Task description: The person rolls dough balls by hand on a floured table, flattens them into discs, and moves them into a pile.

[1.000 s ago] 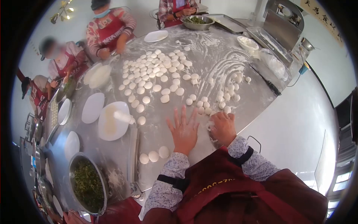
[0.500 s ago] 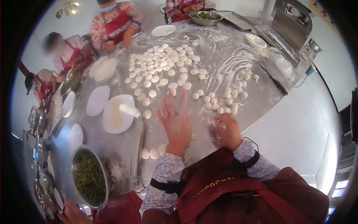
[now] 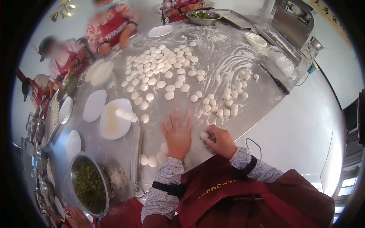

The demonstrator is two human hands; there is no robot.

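Note:
My left hand [image 3: 178, 136] is palm down over the steel tabletop with its fingers stretched out. Whatever lies under that palm is hidden. Close to the table's near edge, my right hand [image 3: 222, 142] has its fingers curled around a small white dough ball [image 3: 204, 135]. A few flattened dough rounds [image 3: 153, 160] lie beside my left wrist, partly covered by the sleeve. Beyond my hands, several dough balls [image 3: 219, 113] form a loose group, and a larger spread of flattened pieces [image 3: 156, 62] covers the middle of the table.
To the left are a bowl of chopped green filling [image 3: 90, 184], a white plate [image 3: 121, 129] with a whitish bundle [image 3: 125, 115] on it, and a metal bar [image 3: 135, 155]. A dark-handled tool [image 3: 279, 85] lies at the right edge. Several people in red aprons [image 3: 114, 32] stand around.
My left hand has come slightly nearer to me. My right hand has moved left and down, and a dough ball now shows at its fingertips. The whole view has shifted a little.

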